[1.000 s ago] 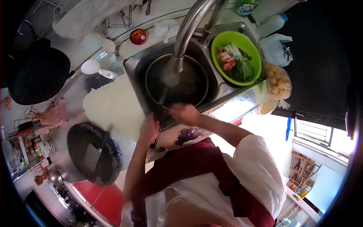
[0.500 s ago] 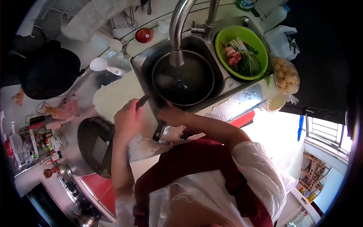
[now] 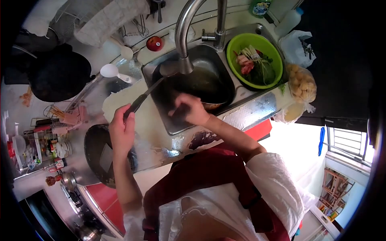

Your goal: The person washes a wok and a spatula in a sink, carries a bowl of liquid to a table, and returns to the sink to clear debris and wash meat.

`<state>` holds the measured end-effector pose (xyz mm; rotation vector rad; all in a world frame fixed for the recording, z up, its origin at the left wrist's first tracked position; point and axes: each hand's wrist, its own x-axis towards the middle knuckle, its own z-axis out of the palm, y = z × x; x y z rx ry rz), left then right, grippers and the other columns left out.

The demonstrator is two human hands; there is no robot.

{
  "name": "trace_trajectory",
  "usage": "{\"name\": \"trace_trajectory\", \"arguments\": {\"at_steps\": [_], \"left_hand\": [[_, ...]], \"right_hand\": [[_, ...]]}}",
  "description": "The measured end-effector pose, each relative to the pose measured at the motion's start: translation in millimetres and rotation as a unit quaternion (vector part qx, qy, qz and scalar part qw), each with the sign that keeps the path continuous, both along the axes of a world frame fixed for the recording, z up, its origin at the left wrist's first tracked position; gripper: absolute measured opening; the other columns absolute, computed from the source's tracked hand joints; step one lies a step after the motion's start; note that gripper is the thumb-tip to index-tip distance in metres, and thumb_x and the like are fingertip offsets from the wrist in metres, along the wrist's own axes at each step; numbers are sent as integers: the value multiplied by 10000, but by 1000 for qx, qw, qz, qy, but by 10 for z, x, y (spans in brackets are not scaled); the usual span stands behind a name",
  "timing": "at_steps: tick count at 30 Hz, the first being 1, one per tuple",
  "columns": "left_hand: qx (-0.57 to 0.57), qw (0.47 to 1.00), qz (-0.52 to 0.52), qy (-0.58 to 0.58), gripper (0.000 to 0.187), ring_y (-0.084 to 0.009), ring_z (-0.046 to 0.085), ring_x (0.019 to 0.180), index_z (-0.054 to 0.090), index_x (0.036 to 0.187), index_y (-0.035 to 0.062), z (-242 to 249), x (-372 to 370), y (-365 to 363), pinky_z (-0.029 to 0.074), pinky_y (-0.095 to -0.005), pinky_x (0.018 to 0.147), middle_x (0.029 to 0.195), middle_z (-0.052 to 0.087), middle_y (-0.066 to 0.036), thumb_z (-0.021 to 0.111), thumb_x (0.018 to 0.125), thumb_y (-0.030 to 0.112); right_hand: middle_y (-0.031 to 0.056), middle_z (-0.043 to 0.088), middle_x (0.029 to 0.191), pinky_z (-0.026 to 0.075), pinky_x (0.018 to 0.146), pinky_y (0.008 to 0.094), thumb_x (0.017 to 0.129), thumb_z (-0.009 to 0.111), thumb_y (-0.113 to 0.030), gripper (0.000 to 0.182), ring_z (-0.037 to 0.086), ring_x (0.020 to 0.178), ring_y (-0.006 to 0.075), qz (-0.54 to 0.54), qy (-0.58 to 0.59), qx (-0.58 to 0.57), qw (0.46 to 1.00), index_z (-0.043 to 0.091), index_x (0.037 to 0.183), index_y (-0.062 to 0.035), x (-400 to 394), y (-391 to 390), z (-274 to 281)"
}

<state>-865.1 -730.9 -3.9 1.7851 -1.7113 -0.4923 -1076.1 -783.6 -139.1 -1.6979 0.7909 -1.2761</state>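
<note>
My left hand (image 3: pixel 122 127) is closed round the black grip of a long-handled cooking utensil (image 3: pixel 155 85). Its broad, rounded head is up beside the tap spout (image 3: pixel 185 65), above the sink. Over the front of the sink, my right hand (image 3: pixel 192 110) grips the dark handle of a frying pan (image 3: pixel 201 82). The pan is tilted inside the metal sink (image 3: pixel 177 129), with a wet, shiny inner surface. Part of the pan's rim is hidden behind my right hand.
Right of the sink stands a green basin (image 3: pixel 230 56) with vegetables and meat. A bag of yellowish pieces (image 3: pixel 301 82) is beyond it. A red apple (image 3: pixel 154 43) and a white scoop (image 3: pixel 109 70) lie behind and left. A black wok (image 3: pixel 60 76) is far left; another pan (image 3: pixel 96 160) is beside my left forearm.
The pan has gone from lying level under the tap to tilted, its handle raised. The utensil's head has risen out of the pan, and my left hand has moved left.
</note>
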Motion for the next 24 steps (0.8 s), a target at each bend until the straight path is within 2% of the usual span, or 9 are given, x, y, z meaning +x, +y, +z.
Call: {"name": "trace_trajectory", "arguments": {"at_steps": [2, 4, 5, 8, 10, 14, 16, 22, 24], "left_hand": [[0, 1000, 10, 18, 254, -113, 531, 683, 542, 1093, 16, 57, -47, 21, 435, -234, 649, 795, 598, -73, 545, 867, 133], [3, 999, 22, 36, 256, -91, 510, 691, 542, 1095, 9, 78, -83, 57, 424, -217, 651, 793, 590, -55, 547, 867, 125], [14, 998, 32, 56, 244, -84, 480, 695, 553, 1083, 11, 80, -98, 65, 405, -212, 652, 791, 570, -35, 535, 867, 123], [22, 997, 44, 56, 234, -87, 482, 713, 561, 1066, 3, 114, -124, 87, 404, -212, 664, 800, 573, -36, 532, 864, 117], [26, 998, 49, 36, 234, -97, 515, 727, 558, 1061, -9, 141, -130, 130, 423, -217, 676, 812, 595, -58, 541, 861, 112], [15, 996, 79, 30, 230, -110, 524, 740, 569, 1041, -14, 129, -49, 223, 429, -231, 701, 849, 618, -82, 545, 852, 115], [21, 993, 109, 48, 223, -106, 520, 737, 577, 1029, -14, 95, 11, 279, 427, -232, 700, 833, 611, -73, 545, 853, 119], [5, 981, 167, 103, 180, -42, 454, 649, 598, 999, 3, 228, 87, 516, 368, -176, 583, 742, 551, 14, 553, 853, 96], [22, 975, 174, 139, 175, -29, 428, 626, 602, 995, 6, 280, 112, 588, 346, -171, 554, 726, 534, 28, 552, 857, 102]], "right_hand": [[24, 513, 718, 426, 612, 254, 652, 743, -50, 248, 526, 661, 114, -70, -32, 46, 996, 511, 738, -63, -136, -121, 167], [4, 506, 723, 418, 622, 231, 663, 742, -55, 244, 503, 650, 85, -133, -58, 15, 989, 512, 745, -60, -227, -309, 195], [60, 549, 712, 444, 650, 265, 679, 765, -182, 283, 521, 667, 114, -125, -91, 97, 983, 553, 791, -31, -257, -355, 243], [64, 564, 725, 450, 661, 274, 687, 763, -192, 278, 527, 673, 119, -88, -107, 150, 979, 577, 814, -29, -266, -342, 493], [67, 581, 741, 451, 662, 279, 711, 747, -222, 287, 536, 677, 127, -92, -61, 109, 988, 586, 851, -30, -258, -333, 740], [47, 576, 700, 450, 590, 268, 745, 712, -317, 374, 549, 612, 131, 34, -63, 191, 979, 567, 923, -21, -234, -553, 1136], [-12, 498, 565, 391, 459, 226, 799, 672, -275, 266, 470, 466, 72, 138, -63, 252, 956, 526, 842, -57, -196, -651, 1334], [14, 485, 559, 410, 447, 231, 812, 641, -377, 378, 469, 448, 91, 272, -46, 225, 934, 535, 885, -22, 38, -752, 1763], [3, 483, 521, 366, 394, 228, 758, 657, -469, 454, 473, 408, 81, 276, -22, 206, 938, 496, 768, -44, 107, -707, 1829]]}}
